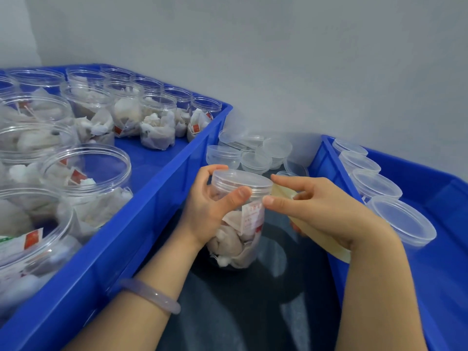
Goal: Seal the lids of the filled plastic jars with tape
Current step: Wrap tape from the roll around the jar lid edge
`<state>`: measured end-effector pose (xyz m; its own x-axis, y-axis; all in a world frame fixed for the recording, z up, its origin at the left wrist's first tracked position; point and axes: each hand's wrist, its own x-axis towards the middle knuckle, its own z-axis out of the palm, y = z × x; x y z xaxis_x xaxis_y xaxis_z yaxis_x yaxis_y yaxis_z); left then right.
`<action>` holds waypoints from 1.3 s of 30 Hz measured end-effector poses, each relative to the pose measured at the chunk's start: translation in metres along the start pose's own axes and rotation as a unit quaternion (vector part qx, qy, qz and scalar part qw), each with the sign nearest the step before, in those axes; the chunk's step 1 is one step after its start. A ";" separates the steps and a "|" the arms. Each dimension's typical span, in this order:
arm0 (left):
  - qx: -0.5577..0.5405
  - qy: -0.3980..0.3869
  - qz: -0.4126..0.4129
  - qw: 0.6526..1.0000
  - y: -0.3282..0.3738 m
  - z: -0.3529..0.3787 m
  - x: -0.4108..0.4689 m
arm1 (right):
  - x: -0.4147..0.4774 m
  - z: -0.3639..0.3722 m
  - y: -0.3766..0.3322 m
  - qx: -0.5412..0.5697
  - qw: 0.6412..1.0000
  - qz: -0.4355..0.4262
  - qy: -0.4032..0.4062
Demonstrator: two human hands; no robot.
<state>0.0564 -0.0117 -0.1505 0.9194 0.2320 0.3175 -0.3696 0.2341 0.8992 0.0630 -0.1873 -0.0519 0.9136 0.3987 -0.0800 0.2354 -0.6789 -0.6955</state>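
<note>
nearest, a bracelet (152,295) on the left wrist. just beyond, over a dark surface between two crates, one filled jar (238,239), lid (240,179) already on, sealing seemingly only just begun: tape (279,192) end laid at the lid's lower edge, no wrap visible round the rest of the seam. left hand (207,211) curled round the jar's top, thumb pressed on the lid's side, fingers behind the rim, holding firm. right hand (326,206) partly closed: thumb and forefinger pinching the tape end against the jar, remaining fingers folded round the roll (319,235) lower down. likely left for this jar: turning it, drawing tape round the seam, tearing off. to the left, a crate (152,188) full of open jars (86,173), filled, no lids, so plenty left to cap and tape. to the right, a second crate (326,158) with a row of lidded jars (402,219); taped or not, cannot tell. farthest, between the crates, a heap of loose lids (255,158) by the wall.
</note>
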 end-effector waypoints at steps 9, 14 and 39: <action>0.005 -0.033 -0.033 0.999 0.001 0.001 0.000 | 0.004 0.001 0.005 0.026 1.000 0.012 -0.006; 0.003 -0.029 -0.035 0.999 0.003 0.000 -0.002 | 0.007 0.006 0.009 0.028 0.999 0.013 -0.007; 0.194 0.030 0.021 0.980 0.007 0.003 -0.007 | 0.007 0.014 -0.006 -0.060 0.998 0.010 -0.011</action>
<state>0.0476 -0.0143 -0.1452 0.8904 0.2919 0.3493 -0.3176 -0.1514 0.9361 0.0636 -0.1716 -0.0580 0.9114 0.3964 -0.1103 0.2554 -0.7554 -0.6035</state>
